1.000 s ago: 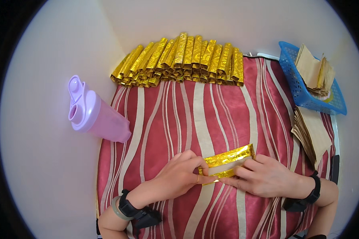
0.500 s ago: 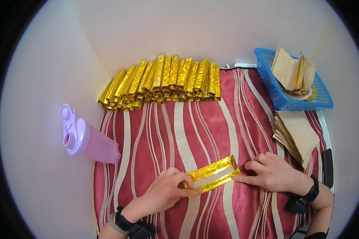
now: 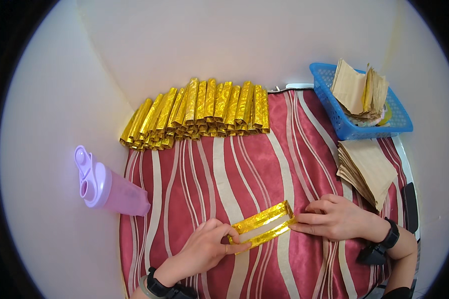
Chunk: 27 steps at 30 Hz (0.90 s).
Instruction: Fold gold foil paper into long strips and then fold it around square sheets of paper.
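Observation:
A strip of gold foil paper (image 3: 264,228), its long sides folded inward and a pale band bare down the middle, lies slanted on the striped cloth in front of me. My left hand (image 3: 208,245) grips its left end, one finger along the near fold and the others bent at the far fold. At the right end, my right hand (image 3: 336,218) pinches the near corner between thumb and fingers, the remaining fingers curled. Farther off, several finished gold foil tubes (image 3: 204,107) are piled in a row along the back edge.
A lilac shaker bottle (image 3: 117,187) lies on its side at the left. At the back right stands a blue plastic basket (image 3: 351,130) holding folded papers (image 3: 351,87). A stack of tan papers (image 3: 369,167) rests in front of it. Red striped cloth (image 3: 179,199) covers the surface; pale walls surround it.
My right fingers have gone from pressing along the near fold to pinching the right corner. My left hand stays at the left end. The whole view has shifted slightly.

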Available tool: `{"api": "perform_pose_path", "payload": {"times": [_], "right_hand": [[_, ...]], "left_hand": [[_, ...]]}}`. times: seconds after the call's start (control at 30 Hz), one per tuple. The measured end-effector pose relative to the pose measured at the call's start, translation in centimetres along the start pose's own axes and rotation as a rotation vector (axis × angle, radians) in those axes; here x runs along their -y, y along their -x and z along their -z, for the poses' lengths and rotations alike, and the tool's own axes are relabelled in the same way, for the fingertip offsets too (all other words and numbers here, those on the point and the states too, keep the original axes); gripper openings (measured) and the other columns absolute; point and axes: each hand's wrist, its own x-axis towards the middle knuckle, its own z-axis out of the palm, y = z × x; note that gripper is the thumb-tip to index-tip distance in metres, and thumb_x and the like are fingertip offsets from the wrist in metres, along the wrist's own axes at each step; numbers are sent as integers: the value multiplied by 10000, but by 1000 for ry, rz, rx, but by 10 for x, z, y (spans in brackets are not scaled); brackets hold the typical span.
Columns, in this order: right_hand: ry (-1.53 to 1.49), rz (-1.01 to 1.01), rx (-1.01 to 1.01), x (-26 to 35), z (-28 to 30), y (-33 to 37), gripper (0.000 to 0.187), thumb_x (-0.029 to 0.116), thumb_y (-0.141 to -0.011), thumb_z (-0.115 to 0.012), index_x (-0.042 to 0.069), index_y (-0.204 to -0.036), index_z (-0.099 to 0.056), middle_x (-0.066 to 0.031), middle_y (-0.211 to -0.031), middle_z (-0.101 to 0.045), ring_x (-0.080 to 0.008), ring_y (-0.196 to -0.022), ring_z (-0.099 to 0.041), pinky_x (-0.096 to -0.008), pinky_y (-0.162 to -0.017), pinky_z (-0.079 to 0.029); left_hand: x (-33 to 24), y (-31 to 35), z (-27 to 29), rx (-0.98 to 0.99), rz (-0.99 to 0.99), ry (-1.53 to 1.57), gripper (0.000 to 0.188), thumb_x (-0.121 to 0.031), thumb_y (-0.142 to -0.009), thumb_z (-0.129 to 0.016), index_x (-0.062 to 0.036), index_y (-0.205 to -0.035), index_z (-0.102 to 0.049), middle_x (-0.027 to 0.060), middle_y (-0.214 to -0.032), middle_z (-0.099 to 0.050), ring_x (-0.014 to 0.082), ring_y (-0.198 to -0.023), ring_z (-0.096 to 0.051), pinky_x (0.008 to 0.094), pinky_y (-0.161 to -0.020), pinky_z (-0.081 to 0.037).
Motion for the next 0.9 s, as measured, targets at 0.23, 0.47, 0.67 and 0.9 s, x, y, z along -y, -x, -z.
{"api": "perform_pose_path", "payload": {"times": [0.23, 0.47, 0.67, 0.9], "right_hand": [[69, 40, -10, -2, 0, 3, 372, 147, -801, -599, 89, -1162, -663, 2, -1147, -593, -156, -1089, -546, -282, -861, -465], [20, 44, -66, -1, -5, -1, 345, 130, -805, -596, 56, -1135, -666, -13, -1119, -613, -163, -1076, -563, -287, -853, -472], [116, 125, -89, 4, -7, -9, 332, 82, -769, -599, -22, -1081, -646, -60, -926, -630, -138, -850, -598, -238, -709, -469], [125, 141, -116, 22, -14, -24, 256, 88, -739, -606, -28, -964, -641, -7, -722, -517, -113, -684, -532, -217, -568, -399]], "left_hand": [[-9, 0, -4, -47, 31, -86, 375, -51, -781, -673, -275, -1079, -720, -68, -964, -551, 185, -900, -498, 298, -756, -423], [-11, 5, -3, -180, -209, -396, 276, -154, -741, -682, -195, -1012, -717, -91, -951, -561, 124, -907, -507, 290, -690, -378], [-24, 3, 2, -135, -203, -493, 331, -170, -718, -679, -164, -1048, -703, -77, -977, -552, 114, -920, -506, 283, -665, -364], [-22, -1, -1, -238, -113, -806, 300, -134, -738, -646, -102, -1032, -694, -48, -1075, -562, 121, -928, -503, 296, -668, -359]]}}
